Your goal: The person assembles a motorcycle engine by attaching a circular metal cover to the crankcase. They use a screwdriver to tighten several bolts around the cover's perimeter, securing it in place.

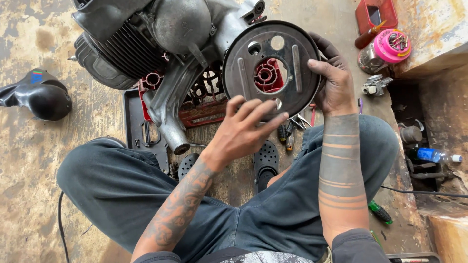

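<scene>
Holding: a round dark metal plate (271, 68) up in front of me, face tilted toward the camera, above the floor (29, 146) where I sit cross-legged.
Far left: black moulded cover (39, 95) on the floor, well apart from both hands.
Left of plate: engine block (146, 44) with cooling fins, resting on a black tray (131, 117); the plate's left rim overlaps it in view.
Left hand (243, 129): grip loosely closed, fingertips on the plate's lower edge, thumb up near the rim; it lies just below the plate.
Plate: large central hole, smaller holes above it, two raised ribs either side.
Right hand (334, 78): grip clamped on the right rim, fingers behind, thumb in front; it carries the plate.
Far right: pink-lidded jar (387, 48), blue-labelled bottle (434, 156).
</scene>
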